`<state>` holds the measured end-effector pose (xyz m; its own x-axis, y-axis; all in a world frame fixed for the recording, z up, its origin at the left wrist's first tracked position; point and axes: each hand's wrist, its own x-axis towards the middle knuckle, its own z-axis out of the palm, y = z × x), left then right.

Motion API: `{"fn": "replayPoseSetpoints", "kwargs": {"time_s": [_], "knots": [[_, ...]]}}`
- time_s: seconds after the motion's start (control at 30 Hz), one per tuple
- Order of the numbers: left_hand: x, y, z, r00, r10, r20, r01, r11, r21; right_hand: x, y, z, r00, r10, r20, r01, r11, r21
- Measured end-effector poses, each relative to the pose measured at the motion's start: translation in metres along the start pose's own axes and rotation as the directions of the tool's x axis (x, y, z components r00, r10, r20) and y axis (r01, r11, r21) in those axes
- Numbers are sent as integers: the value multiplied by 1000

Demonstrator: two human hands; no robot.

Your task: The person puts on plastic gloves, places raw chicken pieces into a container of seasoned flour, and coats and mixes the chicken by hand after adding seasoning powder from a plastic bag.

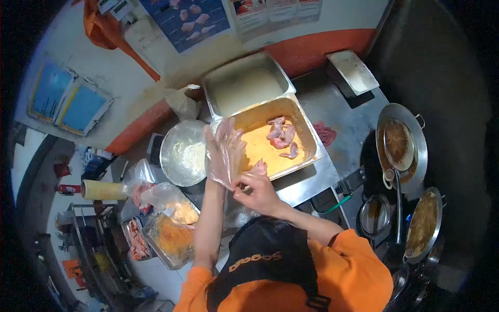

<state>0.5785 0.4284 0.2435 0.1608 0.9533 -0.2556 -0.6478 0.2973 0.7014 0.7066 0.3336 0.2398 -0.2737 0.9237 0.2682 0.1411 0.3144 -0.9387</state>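
My left hand (223, 151) wears a clear plastic glove, its fingers stretched out over the left side of a metal tray (305, 115) of orange-yellow coating. At the glove's wrist edge, my right hand (255, 193) is bare, with thumb and fingers pinched on the clear plastic. Several pieces of raw chicken (281, 136) lie on the coating at the tray's right. Another pale piece (259, 167) shows near the front edge, just above my right hand. A metal bowl (183, 153) of white flour stands left of my left hand.
Behind the tray is a deep metal pan (249, 86) of pale powder. Woks (401, 148) and a strainer (397, 143) with a long handle are at the right. Bagged food (179, 210) and a tray of raw meat (138, 239) sit lower left. A small metal container (353, 73) stands back right.
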Motion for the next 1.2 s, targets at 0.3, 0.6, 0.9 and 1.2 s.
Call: {"fn": "replayPoseSetpoints", "kwargs": {"time_s": [0.3, 0.6, 0.9, 1.2], "knots": [[50, 32, -20, 972, 235, 24, 83, -434, 897, -19, 52, -82, 866, 285, -410, -249, 958, 142], [62, 3, -39, 979, 198, 37, 21, -285, 958, 35, 55, -77, 959, -153, -237, 121, 982, -145], [-52, -10, 5, 868, 291, 401, -402, -59, 914, 69, 84, -28, 834, 514, -203, -212, 637, 741], [-50, -47, -1, 678, 552, 485, -567, -27, 823, 41, 76, -18, 842, 539, -15, -188, 318, 929]]}}
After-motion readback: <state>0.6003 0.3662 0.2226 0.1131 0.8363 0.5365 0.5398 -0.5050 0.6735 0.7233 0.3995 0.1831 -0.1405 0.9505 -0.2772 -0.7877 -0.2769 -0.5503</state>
